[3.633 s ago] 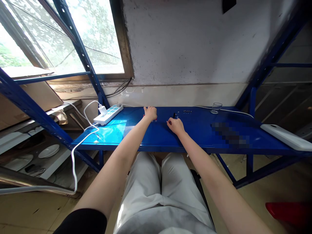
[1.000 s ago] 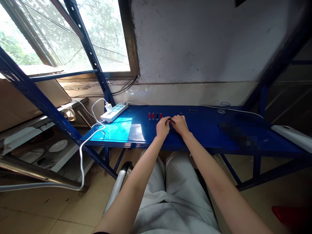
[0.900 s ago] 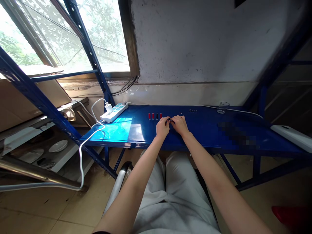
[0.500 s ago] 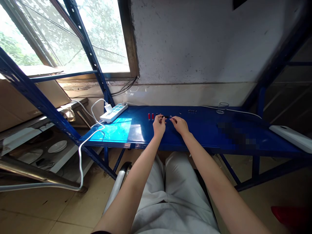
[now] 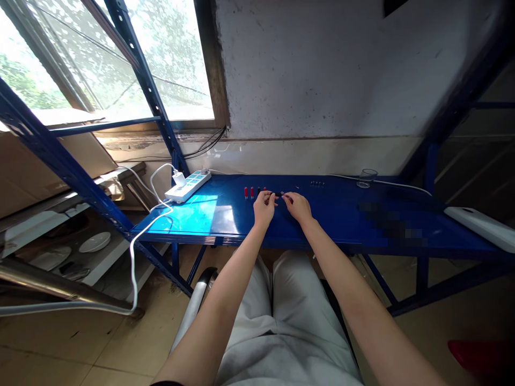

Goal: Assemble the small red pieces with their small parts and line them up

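Above the middle of the blue tabletop [image 5: 330,214], my left hand [image 5: 264,210] pinches a small black cylinder [image 5: 276,194] that points to the right. My right hand [image 5: 298,207] is closed on a tiny silvery piece [image 5: 282,193] at the cylinder's right end. The two parts look in line and touching, though they are too small to be sure. Left of my left hand, small red cylinders [image 5: 249,192] with pale lower ends stand in a row. A black one [image 5: 258,190] is beside them, partly hidden by my fingers. Several tiny metal pieces [image 5: 317,184] lie in a row farther back.
A white power strip [image 5: 188,185] with a plugged-in charger [image 5: 179,178] lies at the left, its white cable [image 5: 132,262] hanging off the table. A drinking glass [image 5: 367,178] stands at the back right. A white flat object [image 5: 480,228] lies at the right edge.
Both hands have shifted slightly to the right. The gap between the black cylinder and the silvery piece has closed, and more of the row beside my left hand shows.
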Demonstrator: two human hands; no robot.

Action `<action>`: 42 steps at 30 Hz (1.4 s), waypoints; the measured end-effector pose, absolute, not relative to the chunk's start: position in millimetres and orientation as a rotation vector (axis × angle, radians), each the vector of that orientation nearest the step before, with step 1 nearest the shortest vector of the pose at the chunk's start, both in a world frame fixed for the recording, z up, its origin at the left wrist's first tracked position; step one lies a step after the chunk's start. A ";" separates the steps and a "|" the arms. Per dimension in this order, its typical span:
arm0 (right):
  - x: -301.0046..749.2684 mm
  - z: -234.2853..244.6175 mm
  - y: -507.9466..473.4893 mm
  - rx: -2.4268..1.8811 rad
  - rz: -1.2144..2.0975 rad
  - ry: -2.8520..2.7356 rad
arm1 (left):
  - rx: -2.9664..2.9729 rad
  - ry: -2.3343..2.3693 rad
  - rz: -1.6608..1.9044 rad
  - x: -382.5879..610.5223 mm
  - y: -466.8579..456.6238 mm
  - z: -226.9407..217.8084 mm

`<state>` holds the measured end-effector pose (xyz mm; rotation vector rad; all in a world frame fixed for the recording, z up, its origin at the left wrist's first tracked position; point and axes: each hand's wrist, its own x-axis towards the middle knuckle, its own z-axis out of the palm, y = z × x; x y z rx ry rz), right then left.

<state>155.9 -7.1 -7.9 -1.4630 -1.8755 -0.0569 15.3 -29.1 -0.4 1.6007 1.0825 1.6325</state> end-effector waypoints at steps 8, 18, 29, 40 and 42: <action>156.4 -8.8 -6.3 -1.500 -0.089 -1.882 | 1.596 1.075 1.628 14.8 -31.0 1.4; 156.3 -3.8 -10.1 -1.581 -0.261 -1.847 | 1.649 1.062 1.554 16.2 -28.7 -2.6; 154.0 -6.7 -7.7 -1.514 -0.448 -1.905 | 1.749 1.109 1.430 16.8 -27.5 -4.1; 153.9 -8.2 -6.4 -1.512 -0.504 -1.962 | 1.977 1.161 1.385 18.4 -19.6 -11.6; 151.9 -8.1 -6.4 -1.502 -0.528 -1.986 | 1.991 1.186 1.392 19.4 -18.6 -11.6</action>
